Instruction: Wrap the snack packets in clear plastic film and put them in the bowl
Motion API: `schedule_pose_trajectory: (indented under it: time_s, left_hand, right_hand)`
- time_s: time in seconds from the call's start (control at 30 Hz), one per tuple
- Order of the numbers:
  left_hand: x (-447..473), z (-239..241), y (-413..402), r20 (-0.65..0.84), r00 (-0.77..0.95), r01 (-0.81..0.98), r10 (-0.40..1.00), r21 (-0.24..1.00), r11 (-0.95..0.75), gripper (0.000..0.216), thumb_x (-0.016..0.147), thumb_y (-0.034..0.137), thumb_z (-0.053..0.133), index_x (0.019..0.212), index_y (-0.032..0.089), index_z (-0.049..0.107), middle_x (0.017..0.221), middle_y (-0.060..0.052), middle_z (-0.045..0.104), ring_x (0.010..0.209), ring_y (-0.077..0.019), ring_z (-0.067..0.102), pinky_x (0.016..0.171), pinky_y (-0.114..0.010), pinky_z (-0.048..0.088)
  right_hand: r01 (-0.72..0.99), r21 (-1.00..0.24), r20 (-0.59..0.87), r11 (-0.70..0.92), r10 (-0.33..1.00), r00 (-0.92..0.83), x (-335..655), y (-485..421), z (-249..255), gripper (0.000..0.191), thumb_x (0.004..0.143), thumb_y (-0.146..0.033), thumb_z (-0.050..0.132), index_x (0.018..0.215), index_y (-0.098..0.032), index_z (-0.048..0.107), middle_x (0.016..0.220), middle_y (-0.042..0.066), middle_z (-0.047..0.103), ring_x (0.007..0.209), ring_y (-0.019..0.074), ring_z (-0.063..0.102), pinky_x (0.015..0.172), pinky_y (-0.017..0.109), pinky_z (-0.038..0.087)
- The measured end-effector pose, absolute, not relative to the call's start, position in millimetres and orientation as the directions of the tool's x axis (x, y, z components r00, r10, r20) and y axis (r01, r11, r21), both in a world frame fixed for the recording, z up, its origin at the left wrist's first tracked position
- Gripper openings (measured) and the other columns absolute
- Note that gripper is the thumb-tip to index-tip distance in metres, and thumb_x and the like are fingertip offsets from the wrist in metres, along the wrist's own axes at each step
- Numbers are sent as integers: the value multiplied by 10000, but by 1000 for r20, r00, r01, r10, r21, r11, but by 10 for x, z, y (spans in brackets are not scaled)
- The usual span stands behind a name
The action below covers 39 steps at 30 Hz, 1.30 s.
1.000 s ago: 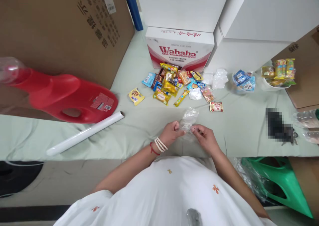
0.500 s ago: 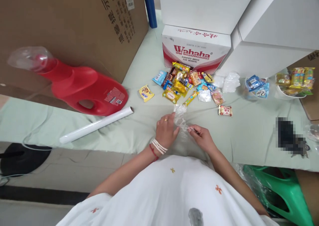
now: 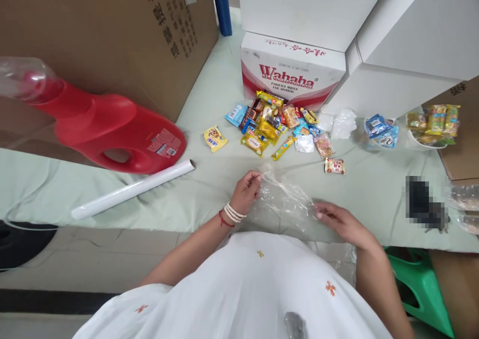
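A clear, crinkled plastic bag (image 3: 286,194) stretches between my two hands just above the table's front part. Its left end is pinched between the thumb and fingers of my left hand (image 3: 245,194), which wears beads and a red cord at the wrist. At the bag's right edge, the fingertips of my right hand (image 3: 337,222) are closed on the film. Beyond the bag lies a heap of wrapped snacks (image 3: 267,127). A small red-and-cream packet (image 3: 335,166) rests apart from it on the right, and a yellow packet (image 3: 215,138) on the left.
A red jug (image 3: 123,129) and a white roll (image 3: 134,189) lie at left beside a large brown carton (image 3: 112,40). Behind the heap stands a Wahaha box (image 3: 292,72). Folded clear plastic (image 3: 343,124) and two snack-filled tubs, one a white bowl (image 3: 424,140), are at right.
My hands have moved apart, the right one outward to the right. The bunched plastic bag is now spread out between them. The view has shifted slightly.
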<state>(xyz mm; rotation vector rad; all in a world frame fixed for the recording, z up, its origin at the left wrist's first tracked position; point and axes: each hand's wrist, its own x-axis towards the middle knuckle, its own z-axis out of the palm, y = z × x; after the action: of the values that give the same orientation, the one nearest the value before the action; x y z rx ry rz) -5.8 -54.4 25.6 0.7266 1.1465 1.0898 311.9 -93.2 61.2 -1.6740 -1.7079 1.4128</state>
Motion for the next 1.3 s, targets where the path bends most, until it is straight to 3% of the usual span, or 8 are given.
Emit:
schedule_pose_trajectory:
  time_s: [0.1,0.23,0.53,0.63,0.73,0.87,1.13,1.3]
  left_hand:
    - [-2,358,-622,-272,195,-227,942,922,313,411,810,597,731,943,222,629,618,77,422,491,-75,353,463,-212,331]
    - [35,462,-678,-243,294,-245,924,916,318,402,822,584,728,915,214,602,669,63,460,524,-72,385,481,-203,349]
    - [-313,166,-620,-269,-383,-9,884,958,287,315,844,513,629,862,230,492,657,60,468,529,-117,452,511,-246,427]
    - [-367,174,-663,140,-456,520,879,843,136,281,792,373,697,985,192,601,954,-82,639,933,-251,632,871,-449,536]
    - [-309,264,-658,417,38,810,908,520,-272,254,862,242,637,1111,232,681,1212,-121,678,1313,-320,534,1162,-574,327]
    - [-207,287,-528,201,471,788,859,343,-512,430,955,261,548,1380,295,605,1499,-109,577,1457,-292,451,1248,-602,173]
    - [-438,23,-805,18,400,850,917,368,-378,723,980,503,510,1604,182,335,1679,-187,281,1549,-338,304,1250,-656,37]
    - [-444,-14,-852,30,320,845,947,442,-300,566,1066,368,311,1612,221,310,1632,-118,413,1526,-248,370,1273,-579,73]
  right_hand:
    - [476,-863,-304,-170,927,-220,3021,-672,686,554,869,-660,657,1235,-250,719,1248,97,723,1107,246,674,948,384,535]
    - [333,-893,-404,-301,863,-303,2501,-392,543,546,798,-649,726,1110,-200,734,865,33,727,754,171,644,684,290,514]
    - [0,-940,-339,-342,931,132,2327,-234,223,379,711,-527,766,837,-190,645,601,-74,477,499,86,368,458,220,292]
    - [63,-941,-314,-334,924,217,2396,-205,181,355,752,-523,729,851,-195,634,599,-68,500,497,95,376,449,224,286]
    - [150,-927,-314,-344,930,190,2424,-171,177,359,783,-542,692,877,-202,625,604,-55,554,492,107,403,452,228,300]
    - [330,-884,-293,-331,942,162,2598,-152,210,372,813,-559,639,912,-200,644,584,-50,562,486,122,427,487,245,334]
    - [804,-528,-47,-273,955,294,3296,-225,389,439,850,-570,538,936,-181,723,800,69,699,663,210,594,678,334,451]
    - [896,-424,106,131,990,-95,2394,319,760,387,999,-438,422,1012,-188,717,1034,120,729,917,241,671,839,336,492]
